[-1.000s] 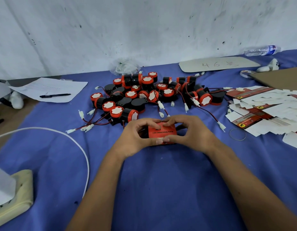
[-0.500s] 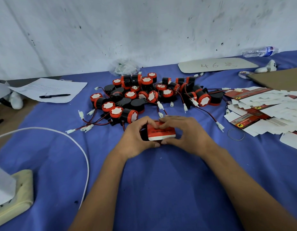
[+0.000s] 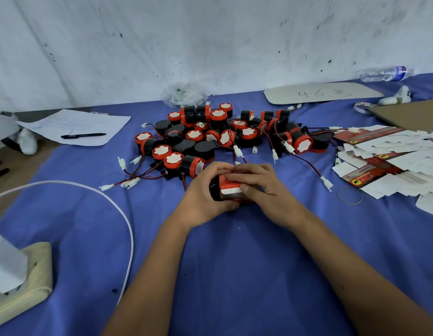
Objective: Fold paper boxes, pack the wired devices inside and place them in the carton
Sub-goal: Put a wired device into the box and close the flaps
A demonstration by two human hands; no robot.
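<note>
We grip the red paper box (image 3: 231, 190) from both ends: left hand (image 3: 205, 190) and right hand (image 3: 259, 187) fingers curled onto it, low over the blue cloth (image 3: 235, 263). Its long axis runs left-right between our palms, just nearer us than the buzzer pile (image 3: 225, 139); the right fingers (image 3: 239, 177) lie across its top face.

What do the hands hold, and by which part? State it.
Both hands grip one small red paper box: the left hand round its left end, the right hand over its top and right side.
</note>
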